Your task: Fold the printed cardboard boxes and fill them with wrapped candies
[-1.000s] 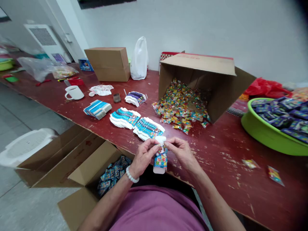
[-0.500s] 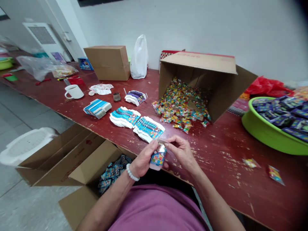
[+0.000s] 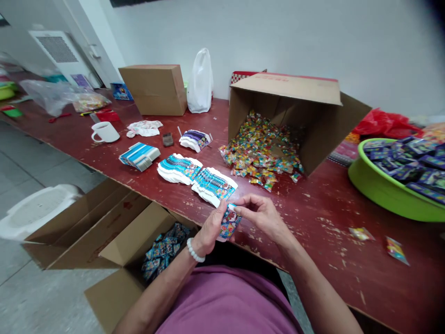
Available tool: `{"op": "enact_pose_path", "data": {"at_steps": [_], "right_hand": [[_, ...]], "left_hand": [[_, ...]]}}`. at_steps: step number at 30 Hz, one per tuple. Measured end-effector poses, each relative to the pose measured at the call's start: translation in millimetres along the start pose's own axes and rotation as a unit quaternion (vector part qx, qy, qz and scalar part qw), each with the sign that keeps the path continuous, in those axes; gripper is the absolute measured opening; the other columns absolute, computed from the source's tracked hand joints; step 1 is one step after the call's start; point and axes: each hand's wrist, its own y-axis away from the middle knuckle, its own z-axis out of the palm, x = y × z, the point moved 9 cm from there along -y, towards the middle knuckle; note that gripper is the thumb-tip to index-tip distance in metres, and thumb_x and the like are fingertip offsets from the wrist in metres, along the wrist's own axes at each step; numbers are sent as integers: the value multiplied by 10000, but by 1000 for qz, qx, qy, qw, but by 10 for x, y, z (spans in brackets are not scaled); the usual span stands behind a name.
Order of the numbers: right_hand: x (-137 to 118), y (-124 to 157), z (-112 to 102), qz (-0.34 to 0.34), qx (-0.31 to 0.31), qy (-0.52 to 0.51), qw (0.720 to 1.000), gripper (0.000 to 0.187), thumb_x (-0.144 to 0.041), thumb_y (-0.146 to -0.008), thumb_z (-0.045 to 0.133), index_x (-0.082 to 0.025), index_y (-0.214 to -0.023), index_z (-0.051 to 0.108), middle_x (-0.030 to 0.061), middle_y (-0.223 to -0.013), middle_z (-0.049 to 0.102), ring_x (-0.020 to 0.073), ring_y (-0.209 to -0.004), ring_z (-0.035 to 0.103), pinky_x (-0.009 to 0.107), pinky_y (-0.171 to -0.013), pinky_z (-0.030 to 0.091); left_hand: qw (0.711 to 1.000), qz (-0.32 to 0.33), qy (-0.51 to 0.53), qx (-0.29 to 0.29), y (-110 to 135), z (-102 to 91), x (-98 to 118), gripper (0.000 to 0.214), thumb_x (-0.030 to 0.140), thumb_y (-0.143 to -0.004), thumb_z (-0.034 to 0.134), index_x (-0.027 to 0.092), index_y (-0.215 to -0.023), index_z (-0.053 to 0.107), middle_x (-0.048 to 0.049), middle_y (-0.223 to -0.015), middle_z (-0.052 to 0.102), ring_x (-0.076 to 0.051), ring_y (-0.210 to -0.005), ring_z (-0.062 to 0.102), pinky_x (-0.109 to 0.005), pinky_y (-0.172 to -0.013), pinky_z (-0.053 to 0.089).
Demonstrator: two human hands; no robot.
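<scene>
Small box (image 3: 229,225): thin glossy card, blue with bright cartoon print, narrow and upright, with a white flap at its top.
Left hand (image 3: 212,227): closed around the small box's left side, thumb lying near the top; a bracelet (image 3: 195,251) of smooth, round, pale beads circles the wrist.
Right hand (image 3: 259,213): thumb and finger pinched together on the white flap — the small box sits below these fingertips, beside the left palm.
Table edge: the small box is held at the near rim of a red table (image 3: 313,246), its paint chipped and flecked.
Flat cartons (image 3: 215,183): two fanned stacks of blue-and-white card, just beyond the hands.
Sweets (image 3: 260,150): crinkly, shiny wrappers, spilling from a cardboard box (image 3: 320,125) tipped on its side.
Room to the right: tabletop stretches from the right hand past two loose sweets, below a round green tub (image 3: 378,192).
Below left: an open carton (image 3: 130,232) — blue packets (image 3: 162,253) heaped inside.
</scene>
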Motion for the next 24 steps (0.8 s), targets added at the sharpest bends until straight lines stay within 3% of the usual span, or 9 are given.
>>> {"op": "enact_pose_path", "data": {"at_steps": [9,12,16,21,24], "right_hand": [[50,9,-38,2,47,-4,999,236,-401,-721,768,-182,-722,681,6,-641,687,144,-549,604,261,-543,492],[15,47,-25,-21,39,21,999,213,-392,-777,729,-186,-754,678,26,-716,715,167,-617,641,271,-581,509],[-90,112,54,-80,-19,63,995,198,-382,-889,616,-205,-829,681,52,-967,731,189,-805,676,301,-720,526],[-214,235,142,-185,10,152,971,99,-282,-913,595,-230,-885,674,66,-1054,701,203,-971,647,337,-867,486],[-73,150,118,-166,3,182,969,123,-294,-920,574,-232,-931,679,60,-1038,704,197,-922,652,316,-802,503]], "left_hand": [[999,28,-39,-10,21,16,79,688,733,-866,360,121,-777,662,-60,-618,633,-125,-436,539,-237,-436,403],[999,33,-29,-10,24,20,78,685,710,-884,355,117,-956,689,-47,-619,627,-125,-437,532,-233,-429,401],[999,43,-13,-19,11,22,69,680,685,-892,382,138,-1216,622,-28,-639,628,-118,-434,530,-220,-415,392],[999,19,46,-9,-9,-8,-8,680,688,-881,409,173,-1301,554,-28,-739,655,-114,-454,558,-221,-417,429],[996,14,84,-27,-28,16,-8,595,608,-866,531,217,-1314,510,-24,-830,659,-116,-505,586,-224,-443,459]]}}
